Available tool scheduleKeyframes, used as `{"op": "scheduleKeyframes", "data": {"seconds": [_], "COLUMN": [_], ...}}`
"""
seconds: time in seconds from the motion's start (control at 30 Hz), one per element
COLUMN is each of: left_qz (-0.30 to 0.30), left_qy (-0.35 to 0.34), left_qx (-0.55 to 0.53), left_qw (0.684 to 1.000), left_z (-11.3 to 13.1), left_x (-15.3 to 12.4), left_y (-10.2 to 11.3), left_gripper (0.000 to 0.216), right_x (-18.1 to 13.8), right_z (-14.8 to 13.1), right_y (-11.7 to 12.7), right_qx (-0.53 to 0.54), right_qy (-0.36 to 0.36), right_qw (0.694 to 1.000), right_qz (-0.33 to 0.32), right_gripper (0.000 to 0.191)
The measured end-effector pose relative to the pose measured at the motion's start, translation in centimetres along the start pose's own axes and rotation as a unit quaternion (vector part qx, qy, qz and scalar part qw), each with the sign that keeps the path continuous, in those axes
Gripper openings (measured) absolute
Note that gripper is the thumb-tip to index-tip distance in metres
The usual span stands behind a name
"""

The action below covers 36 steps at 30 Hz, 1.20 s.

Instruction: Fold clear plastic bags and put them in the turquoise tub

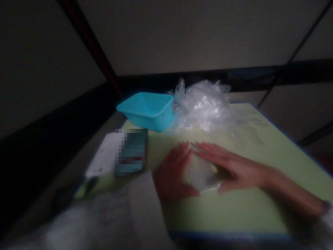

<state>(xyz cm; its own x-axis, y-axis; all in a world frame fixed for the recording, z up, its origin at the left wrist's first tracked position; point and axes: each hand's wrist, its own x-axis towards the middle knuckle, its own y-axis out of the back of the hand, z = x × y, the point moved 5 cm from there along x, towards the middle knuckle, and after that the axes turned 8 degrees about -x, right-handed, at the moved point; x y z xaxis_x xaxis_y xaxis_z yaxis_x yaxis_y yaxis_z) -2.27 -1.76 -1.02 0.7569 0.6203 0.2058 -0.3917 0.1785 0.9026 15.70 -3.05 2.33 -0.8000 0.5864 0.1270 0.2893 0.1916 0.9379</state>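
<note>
A clear plastic bag (201, 173) lies flat on the pale green tabletop (221, 215), between my two hands. My left hand (174, 175) rests along its left side, fingers stretched away from me and thumb pointing right. On the other side, my right hand (226, 165) reaches in with fingers extended and its thumb near the bag's closest edge. The fingertips of both hands come close together at the bag's far end. Neither hand is wrapped around anything. The picture is blurred, so whether the bag holds something cannot be made out.
Behind the hands sits a heap of crumpled clear plastic bags (205, 104). A turquoise plastic basin (156, 119) stands to its left. Left of my hand lie a dark phone-like object (132, 152), partly pixelated, and a white sheet or packet (105, 154). A wall rises behind the table.
</note>
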Motion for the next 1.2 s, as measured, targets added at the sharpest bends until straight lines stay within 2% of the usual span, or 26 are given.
{"op": "scheduleKeyframes", "data": {"seconds": [0.1,0.13,0.17,0.27,0.4,0.57,0.83,0.97,1.2], "left_qz": [0.085,0.108,0.128,0.155,0.144,0.057,0.059,0.062,0.087], "left_qy": [-0.02,-0.03,-0.041,-0.084,-0.119,-0.106,-0.094,-0.091,-0.106], "left_qx": [-0.022,-0.029,-0.035,-0.051,-0.045,-0.013,-0.017,-0.024,-0.039], "left_qw": [0.996,0.993,0.99,0.983,0.981,0.993,0.994,0.994,0.99], "left_z": [0.2,0.4,0.6,1.4,2.0,2.4,2.6,2.4,2.3], "left_x": [-1.4,-1.8,-2.1,-2.5,-2.0,-1.5,-1.4,-1.3,-1.5], "left_y": [0.2,0.2,0.1,0.1,0.7,1.4,1.5,1.4,1.5], "left_gripper": [0.096,0.086,0.076,0.059,0.06,0.057,0.056,0.054,0.052], "right_x": [-0.2,-0.2,-0.2,-0.3,-0.4,-0.6,-0.9,-1.0,-0.5], "right_z": [-1.2,-1.7,-2.1,-3.0,-3.3,-3.8,-4.7,-4.9,-4.6], "right_y": [1.7,2.0,2.1,1.8,0.4,-0.3,-0.5,-0.8,-0.8], "right_qx": [0.039,0.043,0.04,0.002,-0.072,-0.157,-0.265,-0.274,-0.238], "right_qy": [0.016,0.021,0.027,0.053,0.073,0.081,0.083,0.088,0.076], "right_qw": [0.999,0.999,0.999,0.998,0.994,0.983,0.961,0.958,0.968], "right_qz": [-0.004,-0.009,-0.014,-0.022,-0.038,-0.046,-0.012,0.006,-0.001], "right_gripper": [0.032,0.021,0.017,0.021,0.026,0.026,0.016,0.02,0.022]}}
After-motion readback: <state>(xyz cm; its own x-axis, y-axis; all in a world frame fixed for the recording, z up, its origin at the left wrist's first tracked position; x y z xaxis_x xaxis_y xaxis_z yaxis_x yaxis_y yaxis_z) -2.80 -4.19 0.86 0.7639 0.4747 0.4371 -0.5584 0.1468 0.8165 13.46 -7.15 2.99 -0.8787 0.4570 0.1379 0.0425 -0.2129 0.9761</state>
